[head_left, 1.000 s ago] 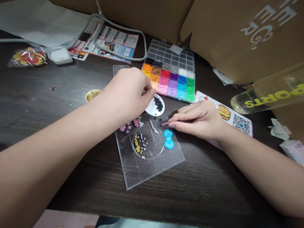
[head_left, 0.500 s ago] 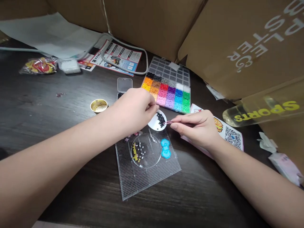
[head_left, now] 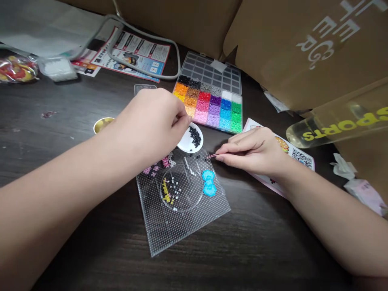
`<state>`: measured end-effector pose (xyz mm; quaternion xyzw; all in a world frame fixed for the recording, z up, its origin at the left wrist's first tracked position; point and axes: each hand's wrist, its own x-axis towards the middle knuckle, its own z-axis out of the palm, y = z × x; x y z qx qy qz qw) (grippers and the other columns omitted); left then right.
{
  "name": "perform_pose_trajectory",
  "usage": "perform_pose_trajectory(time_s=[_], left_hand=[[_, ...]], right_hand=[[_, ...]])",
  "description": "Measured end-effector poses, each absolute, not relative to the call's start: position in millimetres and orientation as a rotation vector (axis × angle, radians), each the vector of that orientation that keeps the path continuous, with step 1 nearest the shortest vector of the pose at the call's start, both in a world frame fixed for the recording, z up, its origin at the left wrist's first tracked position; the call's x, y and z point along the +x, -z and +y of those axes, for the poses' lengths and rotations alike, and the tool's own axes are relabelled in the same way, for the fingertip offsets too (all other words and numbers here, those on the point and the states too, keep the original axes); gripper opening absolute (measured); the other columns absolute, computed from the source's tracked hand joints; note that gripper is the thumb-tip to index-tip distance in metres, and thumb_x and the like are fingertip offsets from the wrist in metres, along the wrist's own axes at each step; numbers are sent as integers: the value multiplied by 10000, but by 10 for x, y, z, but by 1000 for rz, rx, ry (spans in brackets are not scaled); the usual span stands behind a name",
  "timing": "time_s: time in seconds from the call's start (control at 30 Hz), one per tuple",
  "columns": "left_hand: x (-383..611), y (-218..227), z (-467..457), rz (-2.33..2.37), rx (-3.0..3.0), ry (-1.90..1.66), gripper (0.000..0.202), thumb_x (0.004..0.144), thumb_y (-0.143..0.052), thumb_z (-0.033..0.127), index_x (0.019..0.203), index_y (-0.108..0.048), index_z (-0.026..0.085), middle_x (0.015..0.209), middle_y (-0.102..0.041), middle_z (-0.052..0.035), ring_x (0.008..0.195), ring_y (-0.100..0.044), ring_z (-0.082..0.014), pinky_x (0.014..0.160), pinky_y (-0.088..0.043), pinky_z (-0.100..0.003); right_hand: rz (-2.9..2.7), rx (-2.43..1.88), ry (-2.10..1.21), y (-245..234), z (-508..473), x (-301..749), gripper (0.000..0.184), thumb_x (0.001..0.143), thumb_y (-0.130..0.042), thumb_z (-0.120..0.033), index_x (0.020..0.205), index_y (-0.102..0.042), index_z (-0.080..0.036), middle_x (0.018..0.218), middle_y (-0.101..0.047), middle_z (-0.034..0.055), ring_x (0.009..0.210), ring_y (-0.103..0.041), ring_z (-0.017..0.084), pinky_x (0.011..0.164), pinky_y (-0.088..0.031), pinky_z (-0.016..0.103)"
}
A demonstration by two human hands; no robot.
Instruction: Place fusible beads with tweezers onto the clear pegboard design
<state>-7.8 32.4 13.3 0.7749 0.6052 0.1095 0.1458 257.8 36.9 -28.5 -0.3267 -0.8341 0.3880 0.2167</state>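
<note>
My left hand [head_left: 162,121] is closed in a pinch at the far rim of a small round white dish [head_left: 183,142], which holds a heap of black beads [head_left: 195,137]. In my right hand [head_left: 253,151] is a pair of thin tweezers [head_left: 214,155], with a dark speck at the tips, probably a black bead. Those tips are over the upper right edge of a clear pegboard [head_left: 188,224]. On the pegboard sit a blue bead bow [head_left: 209,183], pink beads [head_left: 165,161] and a round clear dish [head_left: 189,209] with yellow and white beads.
A compartment box of coloured beads [head_left: 209,100] stands behind the dish. My left forearm partly hides a gold cup [head_left: 102,123]. At right are a printed sheet [head_left: 303,159] and a clear SPORTS bottle [head_left: 336,121]; leaflets [head_left: 133,54] lie at the back.
The tweezers have left the black beads in the white dish and come down toward the pegboard's upper right edge. My left hand and the dish have shifted slightly left. The view has also shifted.
</note>
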Motion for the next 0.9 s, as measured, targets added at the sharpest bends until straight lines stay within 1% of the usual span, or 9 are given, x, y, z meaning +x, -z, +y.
perform_pose_trajectory(time_s=[0.13, 0.27, 0.37, 0.47, 0.57, 0.73, 0.9], left_hand=[[-77, -134, 330, 1768, 2239, -296, 366, 997, -503, 430, 763, -679, 211, 702, -644, -75, 668, -512, -215, 700, -334, -380], [-72, -168, 318, 1781, 2204, -278, 375, 1009, -492, 443, 811, -705, 205, 723, -645, -77, 701, -543, -233, 738, -358, -384], [-71, -186, 310, 1775, 2182, -274, 381, 1015, -502, 461, 833, -709, 199, 746, -658, -75, 719, -551, -222, 746, -372, -375], [-76, -183, 309, 1759, 2204, -282, 387, 1026, -489, 439, 785, -670, 196, 727, -657, -74, 691, -518, -194, 723, -357, -369], [-84, -172, 315, 1757, 2227, -293, 390, 1017, -493, 431, 744, -652, 203, 697, -643, -74, 670, -500, -199, 719, -361, -377], [-82, -179, 308, 1736, 2221, -294, 407, 1029, -478, 436, 774, -690, 198, 703, -637, -81, 696, -529, -217, 778, -404, -384], [-75, -168, 302, 1726, 2227, -303, 401, 1021, -484, 427, 765, -688, 196, 696, -642, -83, 687, -526, -219, 758, -404, -382]], right_hand=[[-2306, -921, -1075, 274, 362, 2568, 120, 928, -817, -234, 1005, -907, -248, 794, -823, 41, 626, -714, 151, 566, -558, 273], [-2309, -899, -1074, 277, 361, 2568, 121, 930, -817, -228, 1008, -907, -246, 784, -821, 39, 617, -714, 152, 556, -549, 273], [-2308, -881, -1053, 285, 362, 2573, 125, 931, -822, -229, 1024, -904, -245, 791, -825, 40, 612, -714, 149, 551, -541, 274], [-2303, -884, -1035, 293, 363, 2581, 123, 928, -827, -238, 1024, -904, -246, 814, -834, 48, 629, -730, 162, 564, -555, 285], [-2300, -898, -1053, 295, 364, 2592, 120, 923, -833, -250, 1019, -906, -257, 838, -840, 55, 661, -751, 179, 583, -573, 296], [-2310, -885, -1067, 290, 368, 2590, 124, 930, -824, -249, 1023, -904, -257, 841, -844, 51, 649, -750, 172, 578, -572, 293], [-2326, -905, -1063, 272, 365, 2563, 113, 930, -818, -271, 1004, -902, -257, 831, -843, 46, 643, -752, 173, 563, -573, 288]])
